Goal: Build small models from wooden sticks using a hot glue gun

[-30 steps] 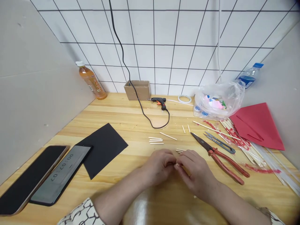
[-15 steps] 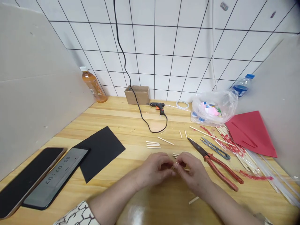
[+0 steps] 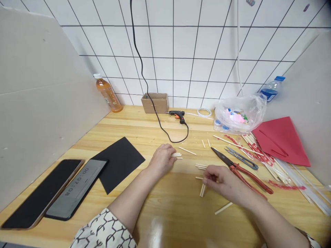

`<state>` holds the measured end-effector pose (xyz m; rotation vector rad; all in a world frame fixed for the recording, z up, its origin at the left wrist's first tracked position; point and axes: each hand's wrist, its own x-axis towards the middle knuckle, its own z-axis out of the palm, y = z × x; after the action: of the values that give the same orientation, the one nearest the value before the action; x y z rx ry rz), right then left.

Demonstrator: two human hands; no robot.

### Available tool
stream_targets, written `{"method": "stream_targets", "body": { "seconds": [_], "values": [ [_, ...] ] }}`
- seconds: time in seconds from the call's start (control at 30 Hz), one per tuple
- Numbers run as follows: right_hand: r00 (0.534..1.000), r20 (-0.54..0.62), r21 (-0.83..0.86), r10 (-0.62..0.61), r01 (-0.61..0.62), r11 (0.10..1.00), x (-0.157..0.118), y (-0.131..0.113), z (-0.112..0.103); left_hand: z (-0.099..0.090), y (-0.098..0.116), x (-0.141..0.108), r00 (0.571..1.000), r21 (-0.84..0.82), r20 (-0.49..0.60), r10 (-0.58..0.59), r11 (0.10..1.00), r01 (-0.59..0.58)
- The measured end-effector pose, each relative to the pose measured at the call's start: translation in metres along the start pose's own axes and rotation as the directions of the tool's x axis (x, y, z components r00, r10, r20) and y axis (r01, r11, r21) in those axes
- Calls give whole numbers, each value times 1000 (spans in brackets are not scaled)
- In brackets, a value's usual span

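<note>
My left hand (image 3: pixel 162 159) reaches forward with its fingers curled over the left ends of a small row of short wooden sticks (image 3: pixel 177 154); its fingertips are partly hidden. Closer to me, my right hand (image 3: pixel 222 179) pinches thumb and fingers together where several short wooden sticks (image 3: pixel 202 190) meet. Two of those sticks point toward me and one points left. Just beyond the right hand lies another small group of sticks (image 3: pixel 201 166). A single stick (image 3: pixel 223 208) rests below the right wrist.
Red-handled pliers (image 3: pixel 240 172) and thread snips (image 3: pixel 241 158) lie right, near bundled sticks (image 3: pixel 274 162) and red paper (image 3: pixel 287 141). A glue gun (image 3: pixel 178 114), box (image 3: pixel 156 103) and plastic bag (image 3: pixel 240 113) stand at the back. Black paper (image 3: pixel 121 162) and two phones (image 3: pixel 77 189) lie left.
My hands have parted. The left moved forward and left to the row of sticks; the right stayed near the front with sticks at its fingertips. The view shifted slightly.
</note>
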<state>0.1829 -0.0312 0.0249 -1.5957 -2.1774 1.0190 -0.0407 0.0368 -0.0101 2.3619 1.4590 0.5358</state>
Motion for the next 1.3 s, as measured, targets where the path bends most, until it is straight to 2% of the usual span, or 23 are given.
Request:
{"method": "stream_targets", "body": {
  "seconds": [0.13, 0.27, 0.4, 0.6, 0.73, 1.07, 1.3],
  "values": [
    [996, 92, -54, 17, -12, 998, -4, 0, -10, 6, -4, 2, 999, -30, -37, 0, 1000, -1],
    [993, 110, -46, 32, -27, 999, -7, 4, -22, 8, -5, 3, 999, -51, -31, -24, 998, 22],
    [991, 127, 24, 36, -39, 999, -6, 18, -32, 5, 3, 1, 1000, -59, -3, -23, 998, 23],
    [993, 53, 137, 101, -108, 985, -1, 23, -40, 10, 12, -3, 999, -44, -5, 35, 998, -35],
    [995, 15, 192, 101, -102, 976, -1, 22, -41, 14, 15, -6, 997, -41, -22, 81, 996, -81],
    [975, -169, 402, 143, -64, 913, 2, 34, -34, 8, 29, -11, 994, -9, 74, 80, 997, -80],
    [961, -231, 357, 152, -61, 932, 5, 22, -23, 6, 29, -12, 995, 11, 70, 69, 997, -70]
  ]
}}
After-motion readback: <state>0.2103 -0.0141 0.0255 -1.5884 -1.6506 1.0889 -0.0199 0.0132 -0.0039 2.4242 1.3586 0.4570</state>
